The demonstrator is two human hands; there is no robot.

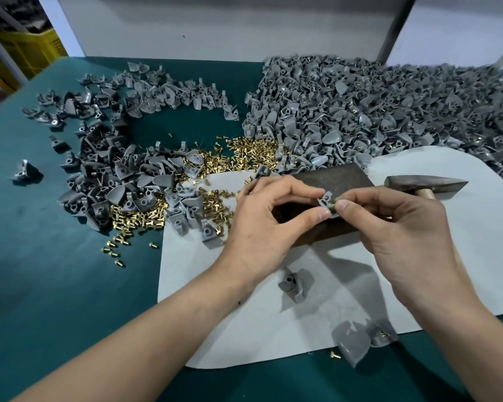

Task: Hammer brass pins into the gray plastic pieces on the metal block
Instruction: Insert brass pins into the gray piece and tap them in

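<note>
Both hands (pixel 262 216) pinch gray piece (pixel 325 198) — pin (pixel 332 205) too

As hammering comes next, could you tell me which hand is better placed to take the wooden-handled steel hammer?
Probably the right hand: the hammer lies beside it, while the left hand pinches the small gray plastic piece.

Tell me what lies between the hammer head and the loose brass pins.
In the head view, the metal block lies between hammer head and brass pins; over it, left hand and right hand pinch a gray piece.
</note>
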